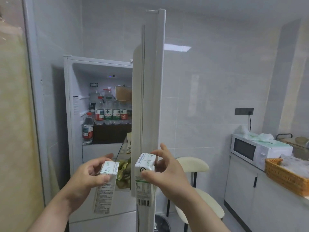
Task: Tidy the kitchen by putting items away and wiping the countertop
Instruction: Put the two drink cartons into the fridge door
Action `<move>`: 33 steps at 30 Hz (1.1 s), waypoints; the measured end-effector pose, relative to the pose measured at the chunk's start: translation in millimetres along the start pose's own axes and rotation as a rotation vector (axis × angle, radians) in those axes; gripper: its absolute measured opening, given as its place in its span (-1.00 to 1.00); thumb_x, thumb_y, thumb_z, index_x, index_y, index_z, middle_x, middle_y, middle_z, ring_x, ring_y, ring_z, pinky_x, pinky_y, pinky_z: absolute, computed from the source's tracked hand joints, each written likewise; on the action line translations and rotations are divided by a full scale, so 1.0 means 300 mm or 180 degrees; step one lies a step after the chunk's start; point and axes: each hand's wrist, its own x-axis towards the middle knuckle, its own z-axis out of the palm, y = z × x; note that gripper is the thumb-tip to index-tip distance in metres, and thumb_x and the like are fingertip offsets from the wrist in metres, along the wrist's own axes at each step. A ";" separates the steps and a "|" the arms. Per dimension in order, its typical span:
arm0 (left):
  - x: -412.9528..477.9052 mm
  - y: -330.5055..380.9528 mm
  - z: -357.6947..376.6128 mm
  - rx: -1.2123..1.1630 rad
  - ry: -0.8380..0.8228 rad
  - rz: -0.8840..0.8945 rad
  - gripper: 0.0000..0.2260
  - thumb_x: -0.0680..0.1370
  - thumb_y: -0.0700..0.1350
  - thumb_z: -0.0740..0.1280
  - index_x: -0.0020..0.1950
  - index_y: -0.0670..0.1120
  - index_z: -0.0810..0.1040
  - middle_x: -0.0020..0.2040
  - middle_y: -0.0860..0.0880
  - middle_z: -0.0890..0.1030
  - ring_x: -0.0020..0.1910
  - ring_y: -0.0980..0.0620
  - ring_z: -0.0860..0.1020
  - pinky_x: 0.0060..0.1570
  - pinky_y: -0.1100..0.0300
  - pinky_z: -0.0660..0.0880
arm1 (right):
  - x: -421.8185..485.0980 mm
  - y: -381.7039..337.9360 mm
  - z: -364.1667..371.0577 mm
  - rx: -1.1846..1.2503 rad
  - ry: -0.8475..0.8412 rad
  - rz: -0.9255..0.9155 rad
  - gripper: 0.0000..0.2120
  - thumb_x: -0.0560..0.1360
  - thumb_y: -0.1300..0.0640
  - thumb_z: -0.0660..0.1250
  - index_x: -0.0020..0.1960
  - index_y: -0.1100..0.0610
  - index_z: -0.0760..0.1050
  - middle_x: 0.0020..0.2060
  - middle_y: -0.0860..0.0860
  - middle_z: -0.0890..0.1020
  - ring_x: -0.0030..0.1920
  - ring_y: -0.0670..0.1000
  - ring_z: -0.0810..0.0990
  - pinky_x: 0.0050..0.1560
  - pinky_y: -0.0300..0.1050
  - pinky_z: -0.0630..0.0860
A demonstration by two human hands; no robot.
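Open fridge, left fingers curled round left carton, right fingers pinching right carton

Bright, soft blur, fisheye edges.

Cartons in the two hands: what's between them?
In the head view, the gap between the left carton and right carton shows greenish leaves inside the fridge, beside the open door.

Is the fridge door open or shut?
Open: the door stands edge-on toward the camera, and water bottles show inside.
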 end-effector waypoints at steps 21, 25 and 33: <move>0.079 0.056 0.181 0.0026 -0.0342 0.0254 -0.17 -0.01 0.28 0.60 0.18 -0.04 0.61 0.08 -0.01 0.68 0.03 0.09 0.63 0.00 0.03 0.51 | -0.035 0.092 -0.199 0.0223 0.1165 0.0303 -0.62 0.31 0.14 0.52 0.09 0.01 0.54 -0.12 -0.06 0.71 -0.12 -0.06 0.68 -0.15 -0.20 0.59; 0.124 0.050 0.228 0.0039 -0.0408 0.0270 -0.31 0.09 0.16 0.58 0.16 -0.09 0.63 0.04 -0.07 0.69 0.03 -0.01 0.64 -0.05 0.12 0.51 | -0.023 0.121 -0.277 0.0234 0.1317 0.0349 -0.67 0.37 0.22 0.51 0.08 0.02 0.54 -0.16 -0.05 0.70 -0.18 -0.09 0.66 -0.22 -0.22 0.58; 0.229 0.054 0.297 0.0099 -0.0371 0.0194 -0.49 0.25 -0.03 0.62 0.15 -0.10 0.63 0.01 -0.07 0.70 0.04 -0.03 0.65 -0.02 0.10 0.54 | 0.009 0.170 -0.395 0.0038 0.1553 0.0480 -0.61 0.37 0.18 0.53 0.15 0.00 0.52 -0.07 -0.04 0.70 -0.14 -0.14 0.68 -0.17 -0.22 0.53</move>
